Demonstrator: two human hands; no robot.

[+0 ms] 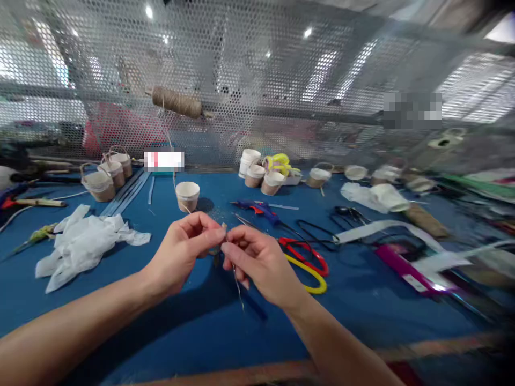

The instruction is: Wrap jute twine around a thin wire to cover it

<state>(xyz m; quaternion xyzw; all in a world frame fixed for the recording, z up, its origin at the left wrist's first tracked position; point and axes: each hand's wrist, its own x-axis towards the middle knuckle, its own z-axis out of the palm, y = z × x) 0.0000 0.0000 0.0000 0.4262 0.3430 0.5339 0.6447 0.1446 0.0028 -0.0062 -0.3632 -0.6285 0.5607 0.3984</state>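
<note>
My left hand (183, 252) and my right hand (259, 262) meet over the middle of the blue table, fingertips nearly touching. Both are closed in a pinch on a thin piece of twine (238, 292), whose loose end hangs below my right fingers. The exact grip is partly covered by the fingers. Just beyond my left hand stands a small brown and white cup (188, 197). Twine comes down from a spool (177, 102) on the mesh and passes this cup toward my left hand. To the right of my right hand lie scissors (322, 284) with red and yellow handles.
A blue glue gun (263, 210) lies behind the scissors. Crumpled white fabric (86, 244) is at the left, with handled cups (100, 186) behind. More cups (272, 183) stand near the mesh screen (257, 69). White ribbon (386, 228) and a purple object (404, 268) lie right.
</note>
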